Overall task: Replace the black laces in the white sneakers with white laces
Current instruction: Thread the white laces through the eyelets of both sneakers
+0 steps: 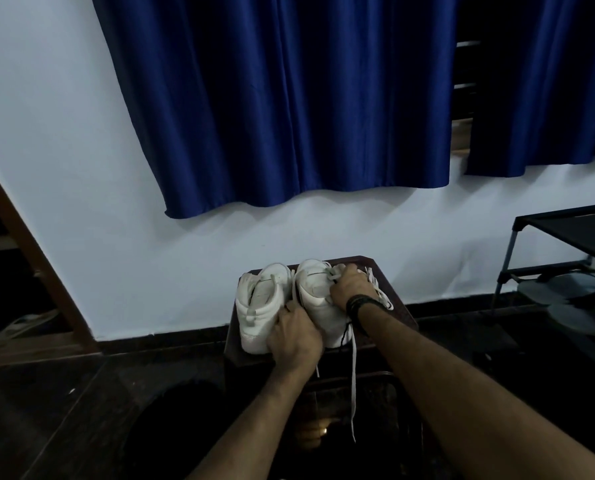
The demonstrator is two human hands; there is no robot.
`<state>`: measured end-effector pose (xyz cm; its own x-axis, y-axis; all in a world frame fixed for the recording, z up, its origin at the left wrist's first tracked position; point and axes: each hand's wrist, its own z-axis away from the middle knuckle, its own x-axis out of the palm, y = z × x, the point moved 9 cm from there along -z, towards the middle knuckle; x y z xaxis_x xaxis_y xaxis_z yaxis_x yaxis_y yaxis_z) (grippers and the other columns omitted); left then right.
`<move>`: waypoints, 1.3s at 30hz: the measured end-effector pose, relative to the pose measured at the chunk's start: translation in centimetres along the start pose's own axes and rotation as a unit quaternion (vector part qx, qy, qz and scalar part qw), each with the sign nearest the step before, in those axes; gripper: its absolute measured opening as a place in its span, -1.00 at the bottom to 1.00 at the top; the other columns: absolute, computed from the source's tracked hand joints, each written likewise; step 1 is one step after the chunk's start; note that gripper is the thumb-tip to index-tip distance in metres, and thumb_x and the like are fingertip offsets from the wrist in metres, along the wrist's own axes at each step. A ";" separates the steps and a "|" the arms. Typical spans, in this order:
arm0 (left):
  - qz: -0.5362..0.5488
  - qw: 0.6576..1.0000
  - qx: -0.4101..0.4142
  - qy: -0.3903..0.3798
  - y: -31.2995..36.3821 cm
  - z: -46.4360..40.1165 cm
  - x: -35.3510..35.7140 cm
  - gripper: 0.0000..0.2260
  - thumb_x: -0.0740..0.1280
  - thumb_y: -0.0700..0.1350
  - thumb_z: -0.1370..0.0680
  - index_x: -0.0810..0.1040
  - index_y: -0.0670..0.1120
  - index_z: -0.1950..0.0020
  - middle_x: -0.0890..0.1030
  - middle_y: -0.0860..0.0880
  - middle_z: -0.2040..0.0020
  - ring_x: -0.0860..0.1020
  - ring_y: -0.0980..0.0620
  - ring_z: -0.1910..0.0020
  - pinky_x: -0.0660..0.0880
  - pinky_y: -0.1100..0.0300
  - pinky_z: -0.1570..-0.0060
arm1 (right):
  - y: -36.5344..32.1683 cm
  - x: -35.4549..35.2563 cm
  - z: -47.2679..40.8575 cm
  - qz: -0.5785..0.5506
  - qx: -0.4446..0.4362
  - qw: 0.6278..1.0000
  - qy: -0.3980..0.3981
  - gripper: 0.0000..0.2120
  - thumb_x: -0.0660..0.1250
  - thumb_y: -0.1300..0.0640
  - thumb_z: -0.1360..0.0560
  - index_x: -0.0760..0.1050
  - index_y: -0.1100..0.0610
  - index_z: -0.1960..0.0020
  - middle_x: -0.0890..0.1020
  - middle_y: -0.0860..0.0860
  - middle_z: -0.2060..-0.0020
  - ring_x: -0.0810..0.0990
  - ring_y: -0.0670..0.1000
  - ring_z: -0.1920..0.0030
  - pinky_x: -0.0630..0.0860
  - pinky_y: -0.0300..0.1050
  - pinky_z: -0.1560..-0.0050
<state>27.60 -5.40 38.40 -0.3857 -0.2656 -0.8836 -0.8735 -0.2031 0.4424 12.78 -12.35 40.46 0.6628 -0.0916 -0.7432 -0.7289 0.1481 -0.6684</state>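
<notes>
Two white sneakers stand side by side on a small dark wooden stool (389,299) against the wall. The left sneaker (259,306) shows white lacing. My left hand (294,336) grips the near end of the right sneaker (315,292). My right hand (351,289) is curled over that shoe's far side and pinches a white lace (353,375) at the eyelets. One long end of the white lace hangs down over the stool's front. A thin black lace (345,336) trails beside the shoe under my right wrist.
A blue curtain (289,98) hangs on the white wall behind the stool. At the right stands a black shoe rack (566,237) with grey slippers (580,292). A wooden frame (29,258) leans at the left. The floor is dark.
</notes>
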 end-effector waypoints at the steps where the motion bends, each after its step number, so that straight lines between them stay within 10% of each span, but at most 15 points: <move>1: -0.017 1.000 -0.003 0.006 -0.2 0.7 0.5 -0.64 0.30 0.00 -0.55 0.40 -0.16 -0.27 0.56 -0.15 -0.23 0.56 -0.18 -0.21 0.50 -0.01 -0.05 | 0.0 0.0 0.0 -0.002 0.001 1.000 0.000 -0.56 0.29 0.18 -0.53 0.26 0.26 -0.35 0.41 0.27 -0.37 0.41 0.26 -0.39 0.35 0.03 -0.31; 10: -0.127 0.988 0.072 -0.043 0.4 0.7 1.7 -0.74 0.18 -0.08 -0.61 0.59 -0.10 -0.18 0.63 -0.12 -0.20 0.57 -0.14 -0.22 0.50 0.04 -0.09 | 0.2 0.1 0.0 -0.004 0.003 1.000 0.015 -0.62 0.22 0.17 -0.56 0.28 0.25 -0.33 0.44 0.25 -0.36 0.42 0.24 -0.38 0.36 0.02 -0.30; 16: 0.216 0.975 -0.025 0.034 1.1 -0.2 -4.4 -0.71 0.13 -0.08 -0.62 0.53 -0.21 -0.17 0.61 -0.18 -0.18 0.54 -0.21 -0.18 0.44 0.08 -0.03 | 0.1 -0.1 0.1 0.003 0.001 1.000 0.018 -0.62 0.22 0.16 -0.57 0.27 0.25 -0.34 0.44 0.25 -0.35 0.43 0.24 -0.38 0.36 0.04 -0.29; 24: 0.565 0.824 0.030 -0.024 5.3 -3.5 -9.8 -0.86 0.06 -0.24 -0.63 0.38 -0.16 0.07 0.65 -0.17 0.12 0.63 -0.05 0.23 0.49 0.17 0.33 | -3.5 -1.5 2.2 0.214 -0.166 0.943 0.193 -0.74 0.14 0.22 -0.48 0.44 0.16 -0.14 0.49 0.15 -0.06 0.53 0.19 -0.05 0.49 0.06 0.10; 31: 0.361 0.932 0.003 0.032 3.6 -6.3 -11.5 -0.93 0.29 -0.06 -0.55 0.45 -0.04 0.07 0.62 -0.08 0.09 0.56 -0.12 0.19 0.53 0.07 0.16 | -4.8 -1.0 1.7 0.283 -0.208 0.926 0.137 -0.70 0.14 0.19 -0.56 0.40 0.12 -0.28 0.42 0.13 -0.22 0.39 0.17 -0.25 0.41 0.06 -0.12; 39: 0.477 0.878 -0.006 -0.025 2.3 -5.3 -10.9 -0.95 0.25 -0.23 -0.57 0.43 -0.11 -0.01 0.40 0.00 0.41 0.27 0.10 0.54 0.21 0.24 0.50 | -3.5 -1.0 1.3 0.245 -0.173 0.947 0.120 -0.64 0.18 0.20 -0.53 0.34 0.14 -0.33 0.43 0.14 -0.28 0.40 0.17 -0.30 0.44 0.05 -0.19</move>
<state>31.40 -7.99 49.90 -0.9537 -0.2780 -0.1151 -0.1423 0.0795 0.9866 14.87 -11.51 43.55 0.2036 -0.3227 -0.9243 -0.9786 -0.0962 -0.1820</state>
